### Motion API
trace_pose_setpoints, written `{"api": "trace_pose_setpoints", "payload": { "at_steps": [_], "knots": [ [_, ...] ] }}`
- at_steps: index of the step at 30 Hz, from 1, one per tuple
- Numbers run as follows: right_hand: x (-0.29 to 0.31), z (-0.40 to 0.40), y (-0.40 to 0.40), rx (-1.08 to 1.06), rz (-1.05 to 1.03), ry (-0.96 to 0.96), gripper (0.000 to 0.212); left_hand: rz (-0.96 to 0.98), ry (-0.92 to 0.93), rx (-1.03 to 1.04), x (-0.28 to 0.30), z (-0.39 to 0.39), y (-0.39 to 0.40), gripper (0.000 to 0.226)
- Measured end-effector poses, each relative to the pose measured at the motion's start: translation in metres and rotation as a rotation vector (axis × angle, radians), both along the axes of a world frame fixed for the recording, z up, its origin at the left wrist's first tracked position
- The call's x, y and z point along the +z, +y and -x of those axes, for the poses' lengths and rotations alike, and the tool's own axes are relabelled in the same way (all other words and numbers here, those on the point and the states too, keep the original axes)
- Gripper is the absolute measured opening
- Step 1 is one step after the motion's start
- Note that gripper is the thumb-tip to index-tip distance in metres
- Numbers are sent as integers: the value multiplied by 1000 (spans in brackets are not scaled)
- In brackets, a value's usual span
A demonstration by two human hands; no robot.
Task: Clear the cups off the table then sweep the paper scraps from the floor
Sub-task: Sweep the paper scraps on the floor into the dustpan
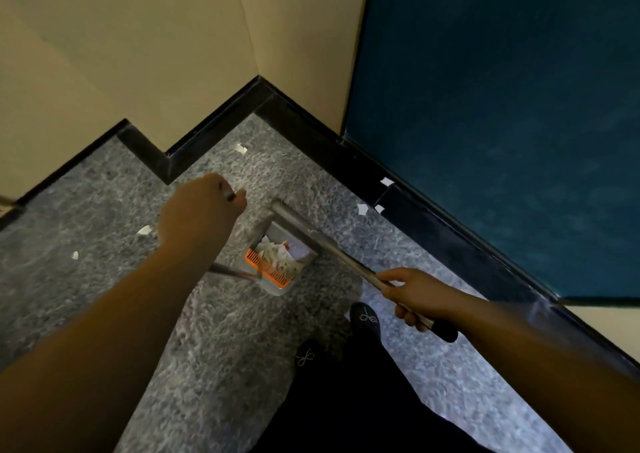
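The right hand point(414, 295) grip clenches a metal broom handle point(332, 248) running diagonally toward the corner. The left hand point(201, 207) grips a dark handle above the dustpan point(280, 258), which holds scraps. Loose paper scraps point(362, 208) lie along the black skirting point(311, 130); open floor point(104, 210) spreads left.

Scraps point(277, 252) apparently in dustpan point(304, 245)
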State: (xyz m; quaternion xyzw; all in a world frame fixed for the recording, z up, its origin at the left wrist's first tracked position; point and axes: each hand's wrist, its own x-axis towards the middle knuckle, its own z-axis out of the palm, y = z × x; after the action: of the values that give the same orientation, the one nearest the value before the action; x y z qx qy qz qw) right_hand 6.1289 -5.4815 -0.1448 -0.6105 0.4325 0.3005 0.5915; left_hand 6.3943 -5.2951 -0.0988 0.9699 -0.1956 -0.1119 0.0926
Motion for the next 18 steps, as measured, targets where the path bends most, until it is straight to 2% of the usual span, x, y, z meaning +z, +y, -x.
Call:
{"api": "trace_pose_setpoints", "payload": {
  "at_steps": [5, 13, 18],
  "knots": [
    [-2, 18, -15, -116, 84, -13, 37, -69, -47, -230, 3, 7, -30, 30],
    [-2, 27, -79, -177, 146, -19, 37, -42, 14, -311, 2, 21, -110, 32],
    [-12, 19, -128, -177, 169, -13, 37, 22, 84, -283, 4, 20, -160, 30]
  ]
}}
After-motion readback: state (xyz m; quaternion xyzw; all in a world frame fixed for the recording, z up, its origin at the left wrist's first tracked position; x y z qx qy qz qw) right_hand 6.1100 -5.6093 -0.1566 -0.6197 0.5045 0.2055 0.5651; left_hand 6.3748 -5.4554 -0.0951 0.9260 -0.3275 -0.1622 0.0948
